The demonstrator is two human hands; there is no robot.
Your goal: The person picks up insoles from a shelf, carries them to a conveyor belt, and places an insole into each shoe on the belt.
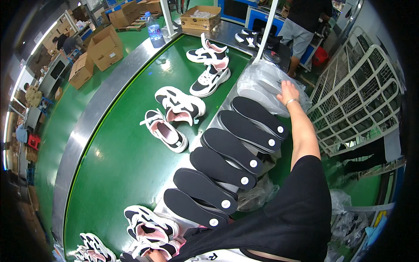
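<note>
My right hand (288, 92) reaches far out and rests against a clear plastic bag (262, 89) of grey, sole-shaped pieces at the table's right edge. Its fingers look stretched out, and I see no firm grip on the bag. My left hand (156, 256) shows only in part at the bottom edge, beside a white, black and pink sneaker (150, 229); its fingers are hidden. Between my hands runs a row of black insoles (224, 166) in stacked piles, each with a round white sticker at the heel end.
More sneakers stand on the green conveyor (118, 153), among them a pair in the middle (181, 105) and a pair farther off (211, 78). A water bottle (153, 28) and a cardboard box (200, 18) are at the far edge. A white wire rack (358, 96) stands right; another person (303, 22) is beyond.
</note>
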